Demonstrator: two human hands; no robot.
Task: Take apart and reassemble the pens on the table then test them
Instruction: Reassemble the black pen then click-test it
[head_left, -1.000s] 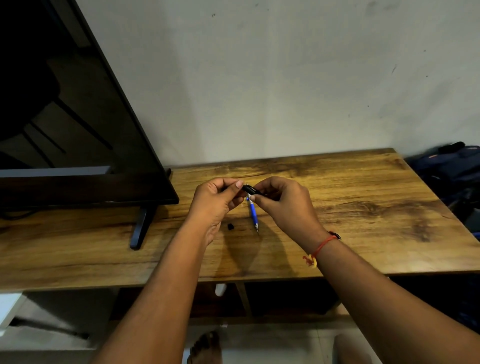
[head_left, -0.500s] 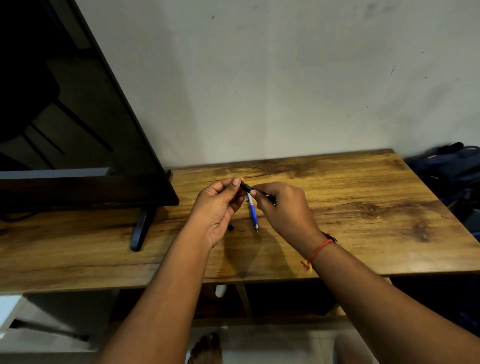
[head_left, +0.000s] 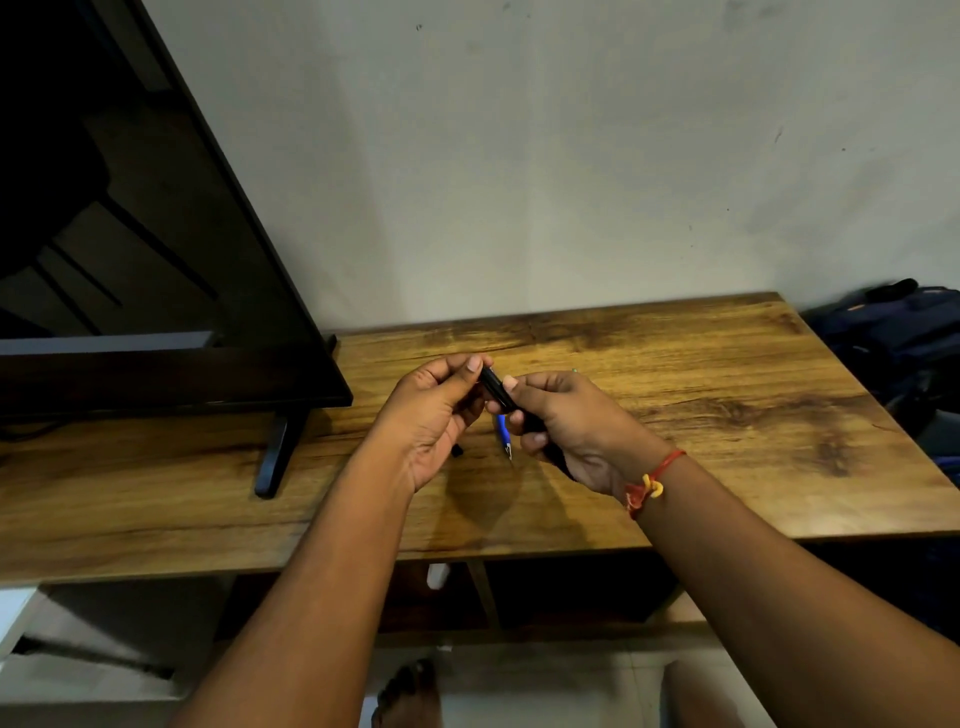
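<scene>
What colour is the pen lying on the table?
Blue. The pen shows between the hands in the head view, the only view.

**Bare forearms, one red thread**

Both forearms are bare from the bottom of the view up to the wrists. The left hand (head_left: 431, 415) and its wrist are bare too. The right hand (head_left: 576, 426) has a thin red thread (head_left: 670, 462) tied round its wrist. The thread looks twisted from a few strands. On the side of the wrist facing the camera it gathers into a small yellow knot (head_left: 653, 487), with a bunched red end just beside it. The fingers (head_left: 474, 364) of both hands are bare, with short, pale nails. Below the near edge of the surface (head_left: 727, 509) a bare foot (head_left: 410, 691) shows, dim in shadow.
</scene>
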